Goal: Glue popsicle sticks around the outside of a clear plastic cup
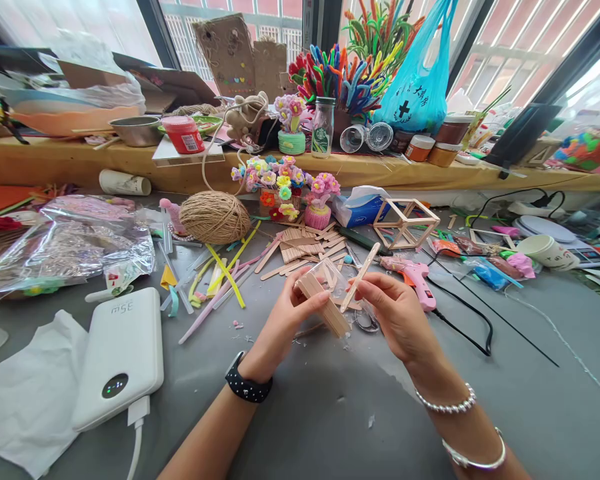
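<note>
My left hand (300, 308) is closed around a stack of wooden craft sticks (333, 315) in a clear plastic wrapper, held tilted above the table. Between the thumb and fingers of my right hand (395, 310), a single craft stick (363, 273) points up and away at a slant. Scissors (366, 320) lie on the table just behind the stack, partly covered. More loose craft sticks (300, 245) are spread beyond my hands. To the right of them rests a pink glue gun (415, 277), and a cube frame of sticks (405, 227) stands behind it.
A white power bank (123, 357) with a cable lies at the left beside a tissue (35, 393). A twine ball (215, 217) sits behind. The glue gun's black cord (473, 340) loops across the right side. Jars and a blue bag (417, 73) line the back ledge.
</note>
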Available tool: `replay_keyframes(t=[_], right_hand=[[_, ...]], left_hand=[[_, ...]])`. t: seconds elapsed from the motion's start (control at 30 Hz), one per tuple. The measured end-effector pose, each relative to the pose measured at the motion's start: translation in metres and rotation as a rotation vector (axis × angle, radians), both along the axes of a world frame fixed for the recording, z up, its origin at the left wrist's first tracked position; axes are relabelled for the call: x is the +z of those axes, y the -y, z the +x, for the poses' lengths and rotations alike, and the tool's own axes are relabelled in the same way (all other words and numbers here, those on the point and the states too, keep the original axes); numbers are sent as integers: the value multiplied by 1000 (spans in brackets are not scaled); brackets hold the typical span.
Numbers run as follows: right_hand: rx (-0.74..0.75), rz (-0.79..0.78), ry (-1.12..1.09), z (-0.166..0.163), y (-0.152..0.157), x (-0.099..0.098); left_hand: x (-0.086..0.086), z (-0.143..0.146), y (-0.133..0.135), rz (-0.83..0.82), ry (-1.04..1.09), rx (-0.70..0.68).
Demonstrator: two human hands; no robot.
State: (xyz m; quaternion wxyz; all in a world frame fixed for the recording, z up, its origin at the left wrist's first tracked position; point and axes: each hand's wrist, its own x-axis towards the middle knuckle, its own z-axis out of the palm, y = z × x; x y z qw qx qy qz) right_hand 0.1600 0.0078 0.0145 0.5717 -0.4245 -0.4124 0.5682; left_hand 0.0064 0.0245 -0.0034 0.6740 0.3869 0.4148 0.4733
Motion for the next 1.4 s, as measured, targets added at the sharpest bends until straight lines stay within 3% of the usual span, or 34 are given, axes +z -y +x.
replay_keyframes(t=[0.2, 0.33, 0.53, 0.67, 1.4], right_hand=[[-94, 37, 94, 15, 1, 8], [-140, 115, 377, 24, 11, 19], [-347, 488, 1025, 15, 28, 33], [-404, 682, 1269, 2, 30, 32], [-388, 666, 1520, -18, 27, 20]], left_hand=[[2, 1, 2, 15, -15, 53], [6, -1, 3, 110, -24, 167], [8, -2, 5, 254, -73, 301], [6, 0, 7, 275, -69, 285], [1, 5, 9, 275, -67, 230]])
